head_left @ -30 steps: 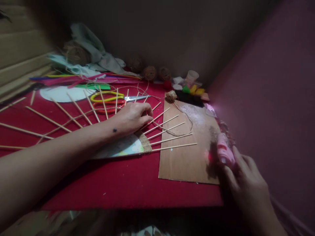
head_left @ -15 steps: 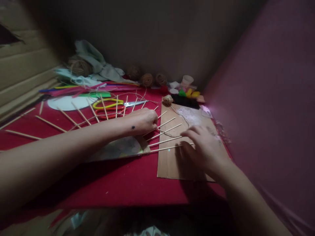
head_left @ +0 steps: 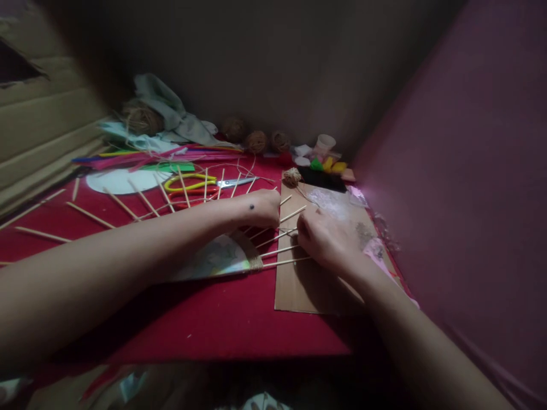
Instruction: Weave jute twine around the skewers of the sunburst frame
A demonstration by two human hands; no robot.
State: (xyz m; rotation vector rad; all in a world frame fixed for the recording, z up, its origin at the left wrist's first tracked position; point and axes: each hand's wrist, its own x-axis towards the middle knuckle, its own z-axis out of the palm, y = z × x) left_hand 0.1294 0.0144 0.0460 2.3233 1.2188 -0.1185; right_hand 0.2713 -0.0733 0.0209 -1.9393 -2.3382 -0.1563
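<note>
A flat, round-edged piece with a pale patterned face (head_left: pixel 220 253) lies on the red cloth, thin wooden sticks (head_left: pixel 282 250) fanning out from it. Twine is wound around the stick bases at its right end (head_left: pixel 255 263). My left hand (head_left: pixel 265 208) is closed over the sticks on the far side; its fingertips and what they hold are hidden. My right hand (head_left: pixel 327 236) is closed at the outer stick ends, pinching the thin twine (head_left: pixel 287 230) that runs between both hands. A small twine ball (head_left: pixel 292 176) sits just beyond, its strand leading toward my right hand.
A brown board (head_left: pixel 294 293) lies under the right-hand sticks. Scissors with yellow handles (head_left: pixel 192 182) and a white oval (head_left: pixel 117 181) lie behind the left arm. Twine balls (head_left: pixel 257 141), cloth (head_left: pixel 171 114) and a clear cup (head_left: pixel 325 142) line the back.
My right hand has moved left and closed from spread fingers onto the twine, drawing in the loose loop. My left hand has shifted slightly right.
</note>
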